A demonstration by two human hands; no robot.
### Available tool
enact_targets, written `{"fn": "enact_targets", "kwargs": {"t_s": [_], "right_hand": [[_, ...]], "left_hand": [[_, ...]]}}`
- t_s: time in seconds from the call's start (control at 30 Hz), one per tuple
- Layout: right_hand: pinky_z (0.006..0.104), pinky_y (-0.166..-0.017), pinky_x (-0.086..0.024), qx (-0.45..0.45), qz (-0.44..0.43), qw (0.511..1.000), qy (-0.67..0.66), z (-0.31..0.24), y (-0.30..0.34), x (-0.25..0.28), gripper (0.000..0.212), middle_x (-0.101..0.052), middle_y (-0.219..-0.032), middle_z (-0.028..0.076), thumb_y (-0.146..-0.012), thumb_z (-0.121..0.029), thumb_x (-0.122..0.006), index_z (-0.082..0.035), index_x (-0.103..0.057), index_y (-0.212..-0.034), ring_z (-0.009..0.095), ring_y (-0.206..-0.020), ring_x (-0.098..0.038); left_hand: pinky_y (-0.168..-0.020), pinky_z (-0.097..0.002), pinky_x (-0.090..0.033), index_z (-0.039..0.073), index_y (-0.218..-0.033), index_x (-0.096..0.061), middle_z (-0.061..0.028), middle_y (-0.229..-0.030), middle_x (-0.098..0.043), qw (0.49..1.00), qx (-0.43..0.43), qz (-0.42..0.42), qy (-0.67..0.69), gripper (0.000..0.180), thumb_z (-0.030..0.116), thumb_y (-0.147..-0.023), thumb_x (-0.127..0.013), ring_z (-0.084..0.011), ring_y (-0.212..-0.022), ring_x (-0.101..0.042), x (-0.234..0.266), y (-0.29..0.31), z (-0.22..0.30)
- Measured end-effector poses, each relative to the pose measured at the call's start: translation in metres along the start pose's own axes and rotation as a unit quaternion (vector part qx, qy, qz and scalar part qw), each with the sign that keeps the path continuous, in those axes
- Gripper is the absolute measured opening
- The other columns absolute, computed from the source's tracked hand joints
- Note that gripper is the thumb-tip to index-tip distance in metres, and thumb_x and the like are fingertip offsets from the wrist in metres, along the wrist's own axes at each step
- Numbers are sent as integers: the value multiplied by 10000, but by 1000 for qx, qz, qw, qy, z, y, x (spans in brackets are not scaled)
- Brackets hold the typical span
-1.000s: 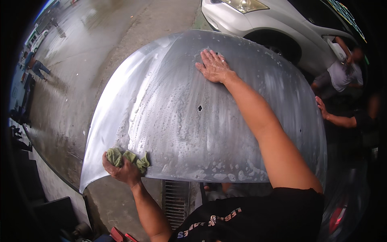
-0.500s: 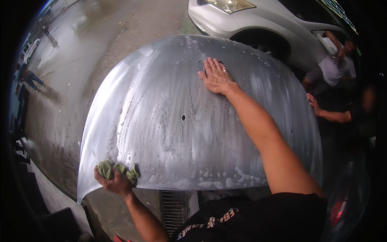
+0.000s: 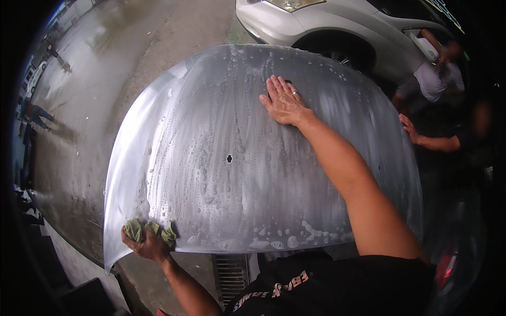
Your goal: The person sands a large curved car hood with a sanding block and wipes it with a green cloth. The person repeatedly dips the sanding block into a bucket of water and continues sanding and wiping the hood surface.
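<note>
Held a bunched green cloth (image 3: 134, 230) in the left hand (image 3: 152, 248) at the near left corner of the grey hood (image 3: 263, 184); rested the right hand (image 3: 284, 105) flat farther up, by a dark item (image 3: 288, 81), but could not tell if gripping it. Seemed partway along, with wet streaks (image 3: 224, 124) throughout and suds (image 3: 292, 242) left along the near edge. Had a wet floor (image 3: 79, 174) around, a drain grate (image 3: 231, 271) below and a white car (image 3: 274, 29) beyond.

Pale printed capital letters (image 3: 296, 282) stand on the short-sleeved black fabric T-shirt (image 3: 345, 276) near six o'clock, the row slanting from eight up toward two o'clock, some letters strongly foreshortened
</note>
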State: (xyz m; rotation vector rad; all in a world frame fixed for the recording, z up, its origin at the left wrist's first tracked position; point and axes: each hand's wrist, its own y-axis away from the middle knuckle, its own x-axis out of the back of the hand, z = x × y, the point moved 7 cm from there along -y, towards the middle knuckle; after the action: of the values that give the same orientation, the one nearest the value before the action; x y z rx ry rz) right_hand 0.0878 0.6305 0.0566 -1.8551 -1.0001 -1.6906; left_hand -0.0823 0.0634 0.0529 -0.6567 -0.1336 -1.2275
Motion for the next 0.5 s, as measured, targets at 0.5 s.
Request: {"fn": "enact_targets", "kwargs": {"t_s": [0.5], "right_hand": [[479, -1349, -61, -30, 15, 999, -13, 46, -33, 19, 789, -120, -1783, 168, -1124, -563, -211, -16, -168, -1691, 332, -1654, -71]], "left_hand": [[-1087, -448, -491, 20, -1402, -571, -179, -1310, -633, 997, -33, -11, -73, 539, 6, -870, -658, -336, -1212, -635, -3, -1, -6]]}}
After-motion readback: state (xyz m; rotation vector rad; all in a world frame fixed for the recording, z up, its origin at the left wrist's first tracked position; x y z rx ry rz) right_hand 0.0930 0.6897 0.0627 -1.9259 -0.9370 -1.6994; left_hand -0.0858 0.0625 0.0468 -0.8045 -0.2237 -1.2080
